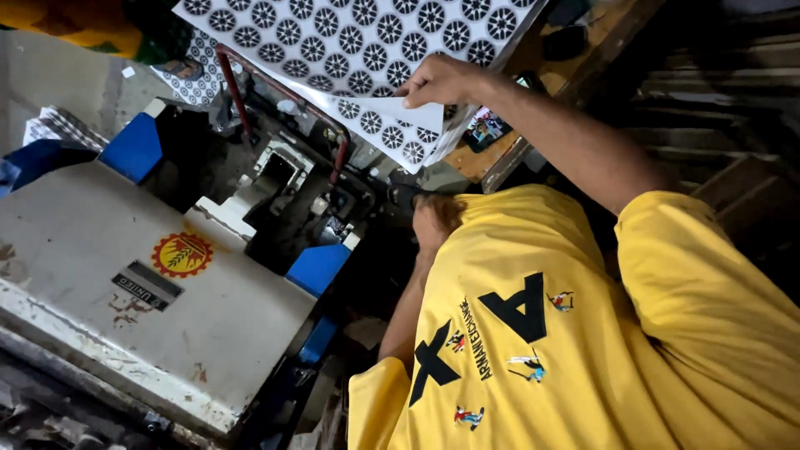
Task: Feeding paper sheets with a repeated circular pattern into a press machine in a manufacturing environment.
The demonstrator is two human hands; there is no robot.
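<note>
My right hand [442, 79] pinches the lifted corner of a white sheet printed with black round patterns [358, 42], part of a stack on the feed board at the top. My left hand [435, 221] is closed around a dark knob or handle [407, 197] at the side of a grey machine [100, 250]; the grip itself is partly hidden. My yellow printed shirt [583, 350] fills the lower right.
The machine has blue side parts [317, 267], a red curved bar [250, 92] and a round red-and-yellow emblem [182, 253]. A phone [487, 127] lies on a wooden bench edge. More patterned sheets [58, 125] sit at far left. Dark wooden slats are at right.
</note>
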